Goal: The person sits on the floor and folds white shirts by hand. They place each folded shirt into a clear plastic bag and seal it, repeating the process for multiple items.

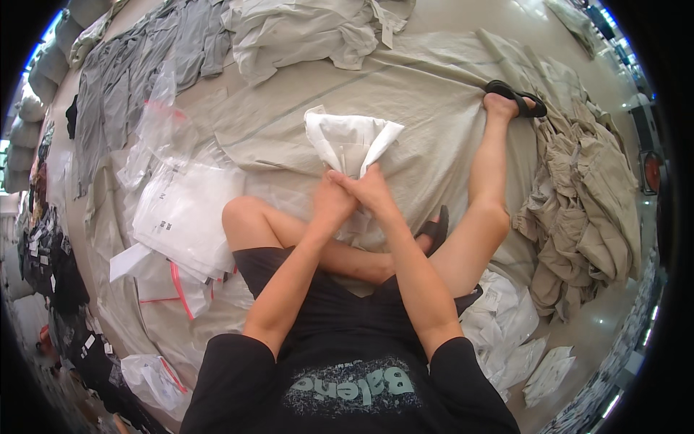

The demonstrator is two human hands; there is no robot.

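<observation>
In front of my crossed leg, both hands meet at the near end of a white folded garment. Its white edges spread apart like a V toward the far side, with a beige inner part between them. My left hand is closed on its left near edge. My right hand grips the right edge, its thumb side touching the left hand. The fingertips are largely hidden beneath the fabric. Under the hands, a pale, partly see-through patch shows, too unclear to name.
A stack of clear plastic bags lies left of my knee. Grey garments and pale garments are heaped at the far side. Khaki garments pile up on the right, near white packed bundles. A beige sheet covers the floor.
</observation>
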